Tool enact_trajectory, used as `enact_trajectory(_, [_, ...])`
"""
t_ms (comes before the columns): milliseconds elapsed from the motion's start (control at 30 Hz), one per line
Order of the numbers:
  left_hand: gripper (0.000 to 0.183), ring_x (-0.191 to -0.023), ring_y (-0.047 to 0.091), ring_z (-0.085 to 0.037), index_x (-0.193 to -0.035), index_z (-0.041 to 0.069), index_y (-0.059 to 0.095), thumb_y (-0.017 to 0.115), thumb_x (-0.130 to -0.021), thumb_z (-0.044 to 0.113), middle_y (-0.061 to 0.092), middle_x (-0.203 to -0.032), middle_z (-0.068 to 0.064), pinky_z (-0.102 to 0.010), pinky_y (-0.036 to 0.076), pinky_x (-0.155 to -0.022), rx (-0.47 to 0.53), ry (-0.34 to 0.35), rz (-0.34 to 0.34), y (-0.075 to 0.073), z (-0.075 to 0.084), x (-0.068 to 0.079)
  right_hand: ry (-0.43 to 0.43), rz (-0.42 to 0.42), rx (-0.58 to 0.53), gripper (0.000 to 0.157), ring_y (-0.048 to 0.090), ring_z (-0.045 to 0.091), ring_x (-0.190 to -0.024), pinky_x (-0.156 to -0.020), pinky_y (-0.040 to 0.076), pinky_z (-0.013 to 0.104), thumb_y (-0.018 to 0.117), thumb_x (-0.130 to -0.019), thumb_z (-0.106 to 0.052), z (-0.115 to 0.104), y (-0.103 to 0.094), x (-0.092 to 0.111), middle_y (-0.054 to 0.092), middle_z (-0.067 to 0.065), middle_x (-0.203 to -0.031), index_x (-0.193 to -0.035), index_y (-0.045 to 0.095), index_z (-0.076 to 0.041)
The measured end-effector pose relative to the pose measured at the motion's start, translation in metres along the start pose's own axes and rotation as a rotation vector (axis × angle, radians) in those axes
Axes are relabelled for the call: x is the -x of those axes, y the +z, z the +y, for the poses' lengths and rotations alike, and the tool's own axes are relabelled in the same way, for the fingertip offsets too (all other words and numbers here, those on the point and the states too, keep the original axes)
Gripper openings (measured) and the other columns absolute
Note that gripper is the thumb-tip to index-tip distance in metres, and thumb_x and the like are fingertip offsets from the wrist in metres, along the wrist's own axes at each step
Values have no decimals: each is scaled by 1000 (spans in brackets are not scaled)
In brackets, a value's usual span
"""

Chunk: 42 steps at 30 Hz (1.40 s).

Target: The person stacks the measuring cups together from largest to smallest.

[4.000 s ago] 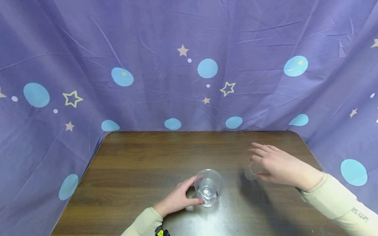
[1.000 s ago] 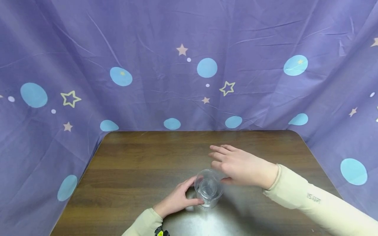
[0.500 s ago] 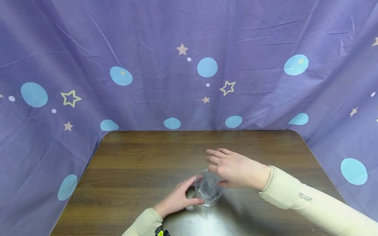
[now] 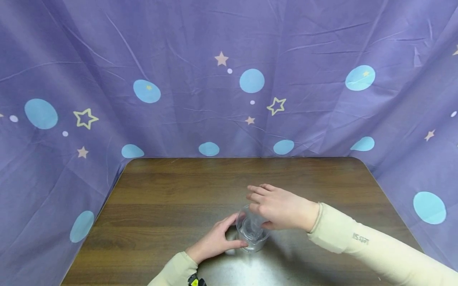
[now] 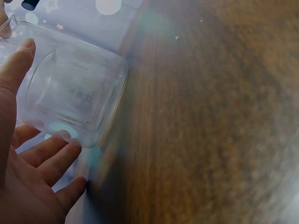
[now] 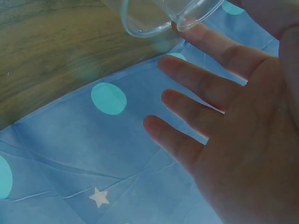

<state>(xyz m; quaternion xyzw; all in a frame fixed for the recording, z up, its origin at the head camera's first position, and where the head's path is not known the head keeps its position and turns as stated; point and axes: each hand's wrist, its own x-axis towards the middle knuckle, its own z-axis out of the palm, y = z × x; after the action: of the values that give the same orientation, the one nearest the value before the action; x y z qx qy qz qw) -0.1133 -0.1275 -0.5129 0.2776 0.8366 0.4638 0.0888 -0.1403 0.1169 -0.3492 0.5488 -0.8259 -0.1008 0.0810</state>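
A large clear beaker (image 4: 255,248) stands upright on the wooden table, and my left hand (image 4: 212,243) holds its left side between thumb and fingers. In the left wrist view, a smaller beaker (image 5: 70,95) shows through the wall of the large beaker (image 5: 110,60). Above the opening, my right hand (image 4: 282,207) pinches a small clear beaker (image 4: 255,221) with thumb and index finger. The other fingers reach out straight. In the right wrist view, the small beaker's rim (image 6: 201,14) lies by the index fingertip. The transparent walls overlap, so I cannot tell how deep it is.
The brown wooden table (image 4: 168,198) has rounded far corners. A purple curtain (image 4: 186,79) with stars and blue dots hangs behind it and at both sides. A black and yellow band (image 4: 195,280) sits at the left wrist.
My right hand has brought the small beaker from the table's right side to above the large beaker, then lowered it slightly left and down. The left hand stays in place.
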Motion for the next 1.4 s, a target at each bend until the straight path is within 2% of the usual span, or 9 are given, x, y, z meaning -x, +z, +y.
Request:
enact_trajectory(267, [80,-138,54,-23,-154,17,49,85,-87,41,58,-150,-1,-45,42,-116,7,-3,0,0,-1,0,-20,34,15,41,56,33,-136,-110,49,44,92,-73,-40,-1,11,-2,67,11,-134,-99,72,-15])
enact_trajectory(567, [80,-138,54,-24,-155,20,48,84,-87,43,57,-151,-1,-47,42,-116,7,-10,1,1,-2,0,-26,21,2,44,55,33,-138,-112,47,43,92,-75,-41,-2,20,-5,67,10,-136,-106,73,-15])
enact_trajectory(1100, [82,-140,52,-26,-156,19,47,84,-87,42,56,-153,-3,-49,41,-117,11,-15,-4,-1,-1,0,-27,-24,13,50,54,32,-139,-112,48,45,92,-76,-44,-6,34,-11,64,10,-141,-114,74,-17])
enact_trajectory(1400, [81,-138,54,-24,-155,20,48,84,-87,44,57,-152,0,-49,42,-116,-3,-18,3,0,-2,0,-34,-33,53,49,54,31,-139,-112,48,44,91,-76,-44,-8,37,-14,64,9,-141,-113,73,-17])
